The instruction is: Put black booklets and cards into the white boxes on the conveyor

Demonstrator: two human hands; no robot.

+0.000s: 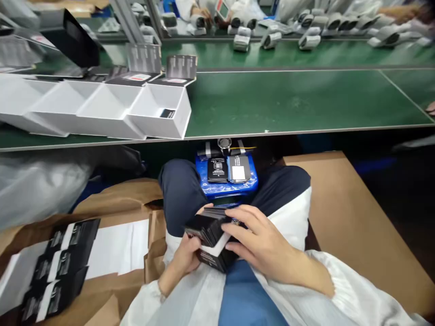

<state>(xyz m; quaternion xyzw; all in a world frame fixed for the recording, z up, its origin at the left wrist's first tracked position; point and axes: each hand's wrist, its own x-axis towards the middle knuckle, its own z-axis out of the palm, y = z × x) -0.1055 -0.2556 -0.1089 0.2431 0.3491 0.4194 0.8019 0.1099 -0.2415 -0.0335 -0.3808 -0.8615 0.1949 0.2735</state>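
A thick bundle of black printed cards (210,228) with a white paper band around its middle sits above my lap. My left hand (186,253) grips its left side, thumb in front. On the right side my right hand (261,240) holds the same bundle, fingers bent over its top and the band. The upper card edges are slightly fanned. Beyond it, between my knees, a blue plastic-wrapped support (226,189) carries a stack of black cards (217,170) and a stack of grey cards (239,169) with a white label.
Several open white boxes (159,113) line the left of the green bench (272,99); one holds a small black card. At lower left, a carton (115,280) contains banded black bundles (57,267) and white paper (118,246). A cardboard box (353,226) stands right. White cameras (242,40) lie across the bench.
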